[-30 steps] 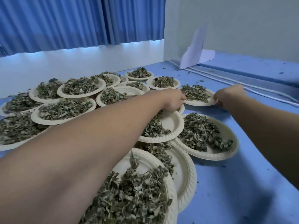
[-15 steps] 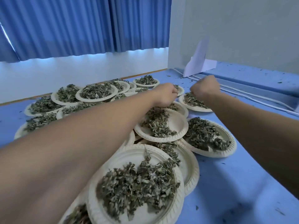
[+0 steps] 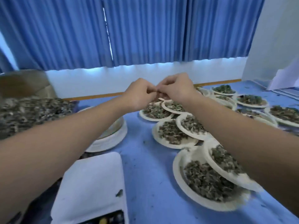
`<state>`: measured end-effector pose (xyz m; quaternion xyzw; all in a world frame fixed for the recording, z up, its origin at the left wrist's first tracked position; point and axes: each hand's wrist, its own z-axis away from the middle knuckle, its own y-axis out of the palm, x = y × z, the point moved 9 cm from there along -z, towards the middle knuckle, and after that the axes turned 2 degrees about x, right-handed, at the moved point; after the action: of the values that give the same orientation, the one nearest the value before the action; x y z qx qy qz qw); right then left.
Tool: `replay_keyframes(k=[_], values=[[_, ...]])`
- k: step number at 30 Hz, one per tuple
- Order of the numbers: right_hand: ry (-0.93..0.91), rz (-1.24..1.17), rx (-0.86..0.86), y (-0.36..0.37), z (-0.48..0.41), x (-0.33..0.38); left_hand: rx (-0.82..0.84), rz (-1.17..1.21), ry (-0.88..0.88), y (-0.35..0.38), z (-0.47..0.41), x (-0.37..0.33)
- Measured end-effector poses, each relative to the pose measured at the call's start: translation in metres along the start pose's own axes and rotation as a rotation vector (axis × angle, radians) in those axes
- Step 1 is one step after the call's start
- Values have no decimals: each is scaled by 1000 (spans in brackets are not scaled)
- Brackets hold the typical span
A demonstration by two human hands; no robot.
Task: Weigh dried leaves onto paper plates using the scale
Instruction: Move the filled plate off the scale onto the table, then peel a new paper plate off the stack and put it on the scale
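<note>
My left hand [image 3: 139,92] and my right hand [image 3: 175,88] are raised side by side above the blue table, fingers curled, their fingertips touching each other. I see nothing held between them. The white scale [image 3: 92,186] lies at the lower left with one leaf scrap on its platform. A stack of empty paper plates [image 3: 111,138] sits behind it, partly hidden by my left forearm. A big heap of dried leaves [image 3: 32,113] fills the left side. Several paper plates with leaves [image 3: 203,180] spread across the right.
A brown box or bag [image 3: 24,83] stands behind the leaf heap. Blue curtains [image 3: 145,29] and a white wall close the far side. A folded white paper [image 3: 284,80] leans at the far right. Leaf crumbs dot the blue tabletop [image 3: 145,183].
Both hands pulled back from the far plates and came together in the air. The view swung left, bringing the scale, the plate stack and the leaf heap into sight.
</note>
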<state>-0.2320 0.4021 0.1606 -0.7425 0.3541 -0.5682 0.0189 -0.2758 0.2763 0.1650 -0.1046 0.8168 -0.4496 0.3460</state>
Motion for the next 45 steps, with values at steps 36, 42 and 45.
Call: replay_keyframes(k=[36,42,45], values=[[-1123,1186,497,203,114,82,59,-322,167,-77,160,116],[-1183,1183,351,196,114,101,22,-301,204,-87,162,107],[-1234,1075,294,189,120,114,18,-327,233,-89,161,103]])
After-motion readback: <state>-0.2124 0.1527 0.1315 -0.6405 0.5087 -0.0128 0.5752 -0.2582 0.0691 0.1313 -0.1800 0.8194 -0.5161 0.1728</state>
